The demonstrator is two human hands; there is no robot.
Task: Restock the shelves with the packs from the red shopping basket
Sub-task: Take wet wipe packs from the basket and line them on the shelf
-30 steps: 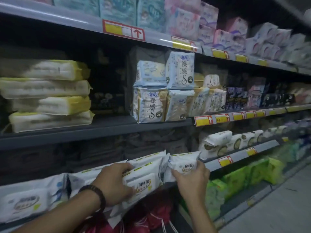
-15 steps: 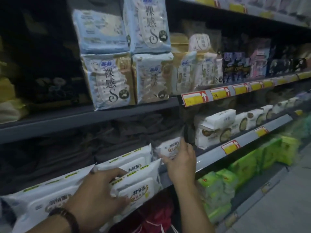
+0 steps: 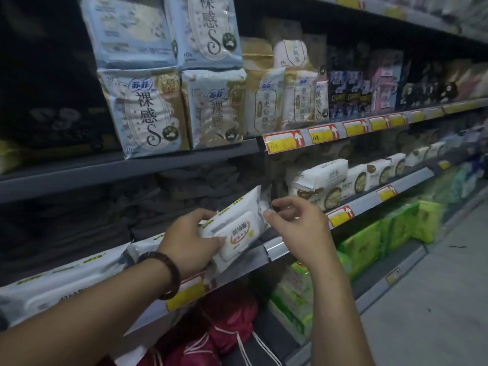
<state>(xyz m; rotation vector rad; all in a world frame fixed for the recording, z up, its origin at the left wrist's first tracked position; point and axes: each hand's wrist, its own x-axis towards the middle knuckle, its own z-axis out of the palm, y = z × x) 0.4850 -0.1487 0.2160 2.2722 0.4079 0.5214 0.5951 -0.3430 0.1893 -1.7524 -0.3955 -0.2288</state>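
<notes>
A white wet-wipe pack (image 3: 237, 228) with a hard lid and green edge marks stands tilted on the grey shelf (image 3: 274, 248), its right end raised. My left hand (image 3: 190, 241), with a bead bracelet at the wrist, grips its left end. My right hand (image 3: 295, 223) pinches the crimped seam at the pack's right end. More of the same white packs (image 3: 66, 281) lie along the shelf to the left. The red shopping basket is out of sight.
Light-blue pad packs (image 3: 148, 112) stand on the shelf above. White wipe packs (image 3: 319, 178) fill the shelf to the right. Green packs (image 3: 369, 244) sit on the lower shelf, red drawstring bags (image 3: 232, 313) below my hands. Grey aisle floor (image 3: 435, 299) lies at the right.
The view has moved closer and to the right. My left hand took hold of the rightmost pack and tilted it up. My right hand came off the pack behind and now pinches this pack's seam.
</notes>
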